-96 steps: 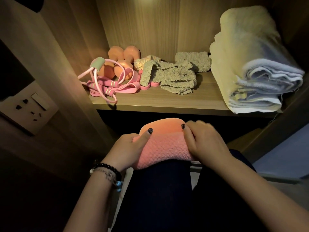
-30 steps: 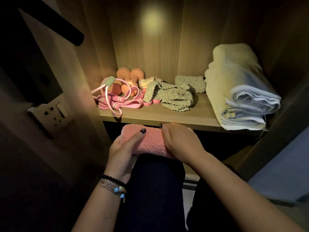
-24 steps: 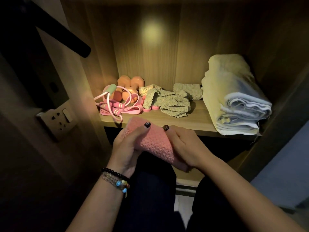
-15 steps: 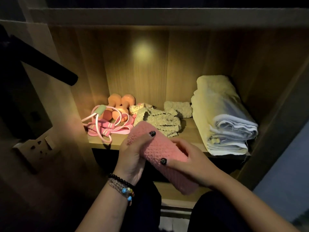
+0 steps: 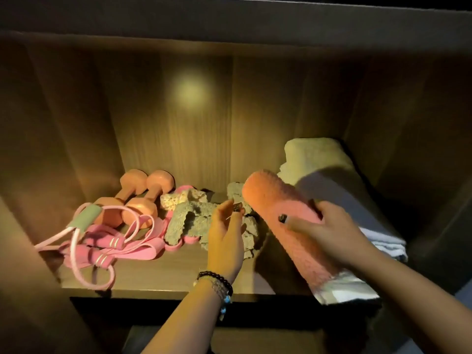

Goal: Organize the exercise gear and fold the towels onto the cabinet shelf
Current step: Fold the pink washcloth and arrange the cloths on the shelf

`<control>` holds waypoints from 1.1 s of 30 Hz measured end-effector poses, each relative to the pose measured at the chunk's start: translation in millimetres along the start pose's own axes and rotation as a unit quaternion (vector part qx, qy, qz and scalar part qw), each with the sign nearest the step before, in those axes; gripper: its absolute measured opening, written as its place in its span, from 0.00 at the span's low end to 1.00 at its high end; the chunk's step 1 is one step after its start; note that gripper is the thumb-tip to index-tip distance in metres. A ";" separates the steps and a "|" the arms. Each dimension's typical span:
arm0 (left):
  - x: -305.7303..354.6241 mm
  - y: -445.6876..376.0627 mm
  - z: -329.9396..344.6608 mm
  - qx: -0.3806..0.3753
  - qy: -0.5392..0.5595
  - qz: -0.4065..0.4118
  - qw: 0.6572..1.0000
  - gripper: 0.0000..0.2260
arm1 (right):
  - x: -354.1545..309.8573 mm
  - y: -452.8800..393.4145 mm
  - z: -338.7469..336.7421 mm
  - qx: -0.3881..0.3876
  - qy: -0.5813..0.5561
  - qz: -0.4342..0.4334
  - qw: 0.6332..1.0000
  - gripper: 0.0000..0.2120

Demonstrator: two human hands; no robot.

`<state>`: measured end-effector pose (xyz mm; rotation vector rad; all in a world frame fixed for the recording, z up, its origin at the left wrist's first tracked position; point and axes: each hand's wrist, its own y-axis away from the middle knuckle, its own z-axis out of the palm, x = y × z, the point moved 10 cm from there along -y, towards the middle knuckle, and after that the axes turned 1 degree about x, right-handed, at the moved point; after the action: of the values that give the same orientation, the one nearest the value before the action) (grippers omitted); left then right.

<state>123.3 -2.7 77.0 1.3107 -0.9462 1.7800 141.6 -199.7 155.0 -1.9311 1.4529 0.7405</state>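
Note:
My right hand [image 5: 329,233] grips a rolled pink towel [image 5: 275,203], held slanted over the wooden shelf [image 5: 158,274] just in front of the folded cream and white towels [image 5: 329,169] at the right. My left hand [image 5: 226,238] hovers open beside the roll, fingers apart, over a heap of grey-green cloths [image 5: 189,221]. Two orange dumbbells [image 5: 139,195] lie at the back left. Pink resistance bands and a pull rope with a green grip [image 5: 102,241] sprawl in front of them.
The cabinet's left wall [image 5: 63,149], right wall [image 5: 421,162] and the board above [image 5: 229,24] close the shelf in. Bare shelf board shows along the front edge between the pink bands and the towel stack. A dark opening lies below the shelf.
The rolled pink towel has risen from my lap to shelf height and moved right. My left hand has let go of it; only the right hand holds it now.

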 end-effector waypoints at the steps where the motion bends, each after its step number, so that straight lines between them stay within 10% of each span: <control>1: -1.5 -12.3 6.5 0.003 -0.059 0.023 0.998 0.10 | 2.0 -12.0 -7.6 0.016 -0.041 0.015 0.999 0.17; 5: -25.2 -54.9 58.0 -0.113 -0.327 0.104 0.932 0.29 | 16.3 -55.0 -22.3 0.026 -0.160 0.122 0.979 0.18; 11: -84.9 -134.6 77.7 -0.210 -0.716 0.108 0.657 0.50 | 17.5 -86.5 -22.2 0.111 -0.257 -0.008 0.960 0.09; 26: -98.7 -163.0 74.0 -0.181 -0.704 0.102 0.679 0.35 | 41.2 -115.1 -10.2 0.075 -0.236 -0.005 0.969 0.07; 33: -91.9 -123.5 63.6 -0.198 -0.727 0.133 0.644 0.38 | -31.8 -169.0 2.5 0.048 0.021 -0.091 0.994 0.16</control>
<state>279.3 -11.4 19.0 2.2648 -2.2458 0.1616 297.1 -141.1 199.5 -1.9838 1.2904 0.5401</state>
